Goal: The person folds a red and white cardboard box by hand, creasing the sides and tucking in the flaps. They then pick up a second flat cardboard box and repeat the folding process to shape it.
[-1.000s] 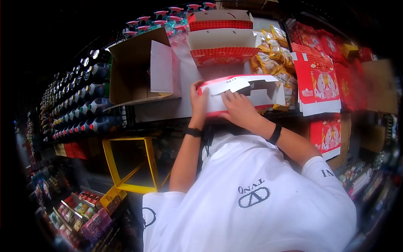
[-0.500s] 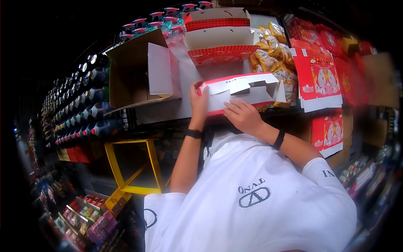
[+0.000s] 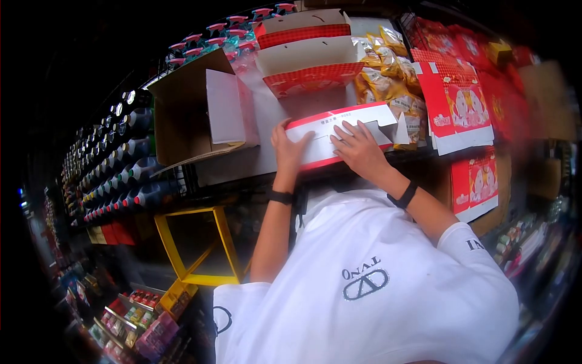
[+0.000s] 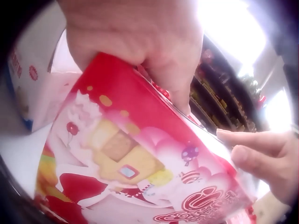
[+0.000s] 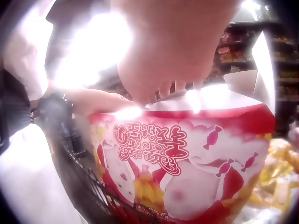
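Observation:
A red-and-white cardboard gift box (image 4: 126, 154) with cartoon print stands in front of the person, its white closing flaps (image 3: 321, 123) on top. The left hand (image 3: 288, 145) grips the box's left end, fingers over the far corner and thumb lying on the white flaps. With fingers spread, the right hand (image 3: 362, 151) presses on the flaps near the middle. In the right wrist view its fingertips meet the top behind the printed front panel (image 5: 187, 158). A small white side flap (image 3: 401, 130) sticks up at the right end.
Two open red boxes (image 3: 312, 79) stand behind. An open brown carton (image 3: 182, 115) is to the left, yellow snack bags (image 3: 388, 60) to the right. Flattened red boxes (image 3: 458, 103) hang beyond them. Rows of dark bottles (image 3: 139, 145) line the far left; a yellow frame (image 3: 197, 242) stands below.
The right hand has moved up from the near edge onto the flaps, which now lie more closed over the opening. The left thumb has shifted inward across the top.

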